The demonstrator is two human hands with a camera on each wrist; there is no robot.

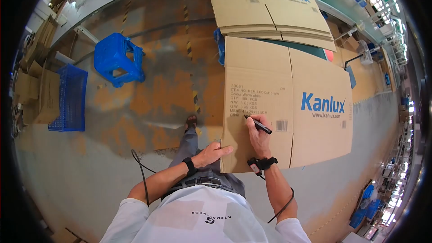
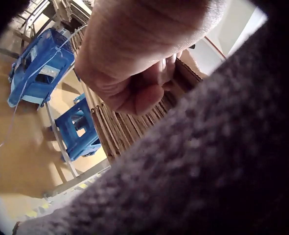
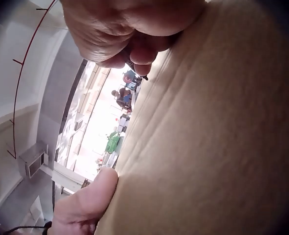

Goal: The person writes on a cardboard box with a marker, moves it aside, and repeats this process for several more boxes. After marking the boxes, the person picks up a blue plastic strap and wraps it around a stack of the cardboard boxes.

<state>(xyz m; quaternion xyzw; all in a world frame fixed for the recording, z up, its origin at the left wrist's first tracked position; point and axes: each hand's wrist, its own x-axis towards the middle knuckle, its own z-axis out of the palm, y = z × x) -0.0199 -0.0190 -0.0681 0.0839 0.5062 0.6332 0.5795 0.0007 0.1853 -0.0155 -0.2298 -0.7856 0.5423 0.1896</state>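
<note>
A flattened cardboard box (image 1: pixel 320 146) with blue Kanlux lettering lies in front of the body, on top of several stacked ones whose edges show in the left wrist view. My right hand (image 1: pixel 259 141) pinches a black marker pen (image 1: pixel 263 127), its tip right at the printed C/No line of the label text (image 1: pixel 248 100). At the near left corner, my left hand (image 1: pixel 212 154) grips the box's edge, thumb on the top face. From the left wrist, curled fingers (image 2: pixel 147 99) show beside the stack's cardboard edges (image 2: pixel 116 139).
Beyond lies another stack of flattened Kanlux boxes (image 1: pixel 234 0). A blue stool (image 1: pixel 110 58) and a blue crate (image 1: pixel 74 99) stand on the floor to the left. Cables hang from both wrists. Workbenches and shelving line the right side.
</note>
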